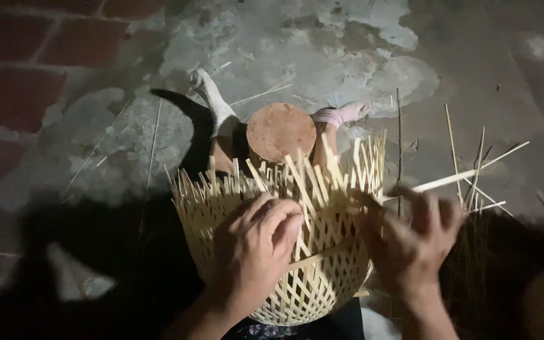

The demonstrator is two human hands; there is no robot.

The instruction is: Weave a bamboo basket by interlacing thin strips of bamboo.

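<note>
A half-woven basket (310,277) of pale bamboo strips lies on its side across my lap, its loose strip ends pointing up. My left hand (256,242) presses on the weave near the rim, fingers curled over the strips. My right hand (413,236) is blurred at the basket's right edge, fingers closed around a long bamboo strip (448,181) that runs out to the right. A round brown wooden block (281,131) stands just beyond the basket, between my two feet.
Loose bamboo strips (473,176) lie scattered on the patchy concrete floor at right. My feet, one in a white sock (212,101) and one in a pink sock (344,113), rest beside the block. Red brick paving (26,56) lies at far left.
</note>
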